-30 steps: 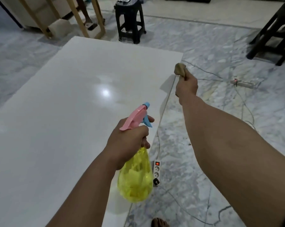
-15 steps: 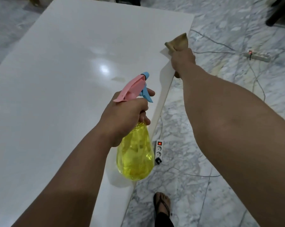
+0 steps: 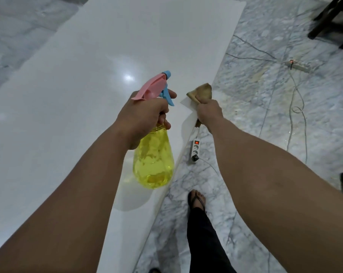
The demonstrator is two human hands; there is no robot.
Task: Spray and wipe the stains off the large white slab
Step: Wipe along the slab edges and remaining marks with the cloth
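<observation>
The large white slab [image 3: 83,91] fills the left and middle of the head view, glossy with a light reflection near its centre. My left hand [image 3: 145,117] grips a yellow spray bottle [image 3: 153,162] with a pink head and blue trigger, held above the slab's right edge and pointing away from me. My right hand [image 3: 208,113] clutches a tan cloth [image 3: 203,92] just over the slab's right edge, beside the bottle's nozzle. No stains are clear enough to pick out on the slab.
A white power strip [image 3: 195,151] with a lit red switch lies on the marble floor by the slab's edge. Cables and a second strip [image 3: 297,65] run at the right. My sandalled foot [image 3: 196,200] stands near the slab. Dark furniture legs [image 3: 332,22] are top right.
My view has tilted further down and moved along the slab. My right hand with the cloth has drawn back toward me, closer to the spray bottle. The left hand keeps its grip.
</observation>
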